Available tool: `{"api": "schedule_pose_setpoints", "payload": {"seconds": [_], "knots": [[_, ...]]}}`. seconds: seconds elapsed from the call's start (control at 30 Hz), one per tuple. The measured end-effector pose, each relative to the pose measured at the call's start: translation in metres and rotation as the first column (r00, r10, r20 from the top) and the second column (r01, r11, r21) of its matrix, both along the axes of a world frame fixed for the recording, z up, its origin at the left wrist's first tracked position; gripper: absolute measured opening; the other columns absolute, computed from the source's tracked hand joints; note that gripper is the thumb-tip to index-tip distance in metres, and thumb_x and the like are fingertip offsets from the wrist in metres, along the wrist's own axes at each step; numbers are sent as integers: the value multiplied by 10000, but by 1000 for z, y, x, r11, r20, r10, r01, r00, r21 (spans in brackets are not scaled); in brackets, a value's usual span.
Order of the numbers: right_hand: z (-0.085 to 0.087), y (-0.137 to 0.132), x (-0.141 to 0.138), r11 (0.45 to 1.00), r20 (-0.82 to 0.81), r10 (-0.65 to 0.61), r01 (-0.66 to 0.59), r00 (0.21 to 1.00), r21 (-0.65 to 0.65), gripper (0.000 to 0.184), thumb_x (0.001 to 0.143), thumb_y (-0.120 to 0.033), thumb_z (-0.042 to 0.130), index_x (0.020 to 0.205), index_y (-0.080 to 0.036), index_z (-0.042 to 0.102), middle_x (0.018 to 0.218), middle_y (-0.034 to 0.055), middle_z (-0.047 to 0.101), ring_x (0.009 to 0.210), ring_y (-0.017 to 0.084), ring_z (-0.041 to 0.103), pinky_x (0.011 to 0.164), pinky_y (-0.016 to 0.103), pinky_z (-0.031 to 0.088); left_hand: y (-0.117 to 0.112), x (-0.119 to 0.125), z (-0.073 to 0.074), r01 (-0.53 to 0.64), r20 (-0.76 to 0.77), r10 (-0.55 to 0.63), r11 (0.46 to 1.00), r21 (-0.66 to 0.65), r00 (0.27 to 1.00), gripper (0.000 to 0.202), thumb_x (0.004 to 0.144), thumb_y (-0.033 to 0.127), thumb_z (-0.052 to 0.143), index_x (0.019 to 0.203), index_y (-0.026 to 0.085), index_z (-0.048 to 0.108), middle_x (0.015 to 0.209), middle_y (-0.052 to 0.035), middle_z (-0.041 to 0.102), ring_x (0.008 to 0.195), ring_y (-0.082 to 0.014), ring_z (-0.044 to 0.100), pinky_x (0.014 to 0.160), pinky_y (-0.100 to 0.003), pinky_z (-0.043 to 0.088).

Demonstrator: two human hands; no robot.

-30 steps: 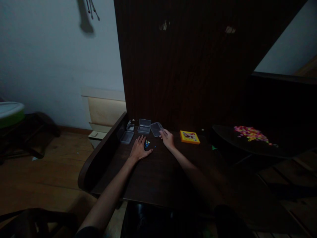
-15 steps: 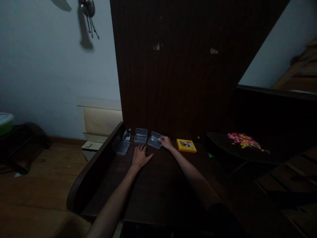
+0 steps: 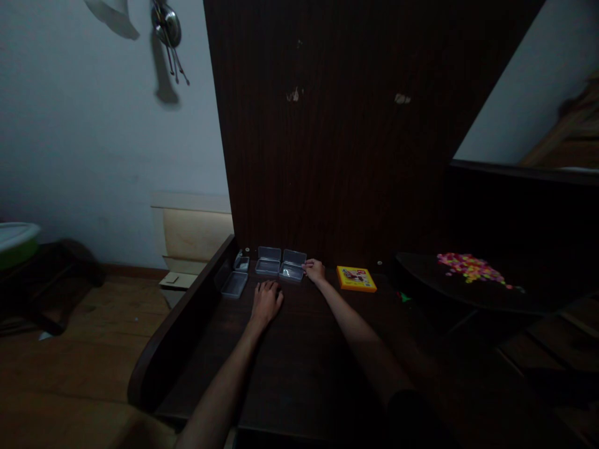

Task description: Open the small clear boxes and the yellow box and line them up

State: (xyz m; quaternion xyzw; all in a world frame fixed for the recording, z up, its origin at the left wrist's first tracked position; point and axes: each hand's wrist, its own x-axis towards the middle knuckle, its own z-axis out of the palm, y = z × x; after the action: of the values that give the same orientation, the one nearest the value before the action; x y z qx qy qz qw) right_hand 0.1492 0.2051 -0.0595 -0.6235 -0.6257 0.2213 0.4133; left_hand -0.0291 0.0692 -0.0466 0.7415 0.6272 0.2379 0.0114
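Note:
My right hand (image 3: 314, 270) pinches the right edge of a small clear plastic box (image 3: 292, 272), whose lid stands raised at the back. Just left of that box is a second clear plastic box (image 3: 268, 267), lid up too. My left hand (image 3: 267, 300) rests palm down on the dark wooden desk (image 3: 299, 362), in front of the boxes, holding nothing. A third clear box (image 3: 234, 284) lies further left by the side panel, with a smaller clear case (image 3: 242, 264) behind it.
A yellow box (image 3: 356, 279) with a printed picture lies right of my right hand. A heap of small colourful pieces (image 3: 472, 268) is on a dark rounded shelf at the right. Low side panel (image 3: 182, 324) on the left; tall dark board (image 3: 327, 156) behind.
My right hand has turned the tilted clear box straight, so it now sits squarely beside its neighbour. My left hand's fingers have drawn closer together.

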Motion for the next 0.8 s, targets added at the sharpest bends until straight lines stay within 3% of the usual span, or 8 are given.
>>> {"api": "schedule_pose_setpoints", "payload": {"seconds": [0.17,0.33,0.43,0.57,0.8], "knots": [[7,-16,19,998,120,12,-19,993,64,169,774,-250,597,902,-176,679,814,35,714,678,145,661,670,282,537,1,-2,2,-5,-12,5,1000,-10,1000,271,871,247,446,1078,163,599,1145,-133,643,1149,-277,548,1072,-459,354],[36,-42,88,985,318,101,-139,943,98,217,792,-234,560,956,-199,698,1057,73,678,1044,209,584,926,351,449,8,-8,0,47,-32,-47,999,1,998,535,819,340,528,1317,151,481,1495,-148,374,1400,-334,297,1149,-523,231],[50,-53,138,984,448,145,-177,882,30,313,762,-164,556,1042,-189,693,1124,84,654,1103,221,532,985,340,385,14,-13,0,59,-46,-61,998,-36,997,680,789,430,567,1392,153,417,1536,-152,294,1434,-359,214,1148,-568,200],[54,-62,183,978,587,207,-161,783,-130,510,683,-124,605,1189,-171,641,1235,115,602,1126,268,509,971,367,369,18,-15,1,64,-79,-71,994,-85,994,711,802,479,543,1428,183,380,1538,-132,298,1440,-363,196,1142,-613,143],[49,-67,193,953,713,291,-126,638,-276,677,706,-225,658,1365,-216,505,1379,153,476,1220,315,440,979,422,346,17,-13,3,-17,-83,7,992,-123,997,790,810,536,506,1454,114,323,1550,-149,253,1445,-362,175,1150,-588,148]]}}
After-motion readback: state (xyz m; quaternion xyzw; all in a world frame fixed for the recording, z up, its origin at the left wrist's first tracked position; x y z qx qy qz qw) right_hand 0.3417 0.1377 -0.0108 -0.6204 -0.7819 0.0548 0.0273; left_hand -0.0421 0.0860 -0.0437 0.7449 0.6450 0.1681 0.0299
